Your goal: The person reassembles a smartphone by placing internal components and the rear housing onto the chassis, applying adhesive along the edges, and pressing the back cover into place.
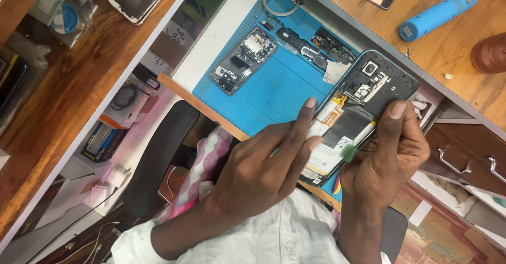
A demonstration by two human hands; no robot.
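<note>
Now the left hand [258, 169] steadies the opened phone [358, 106] on the blue mat [274, 93], fingers curled along its edge, while the right hand [387, 156] pinches a small green pick [348, 153] at the battery [345, 127]. Light, thin, fragile; best gripped by its frame sides.

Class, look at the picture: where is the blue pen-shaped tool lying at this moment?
In the head view, the blue pen-shaped tool lies at the upper right on the wooden desk, beyond the opened phone and apart from both hands.
</note>
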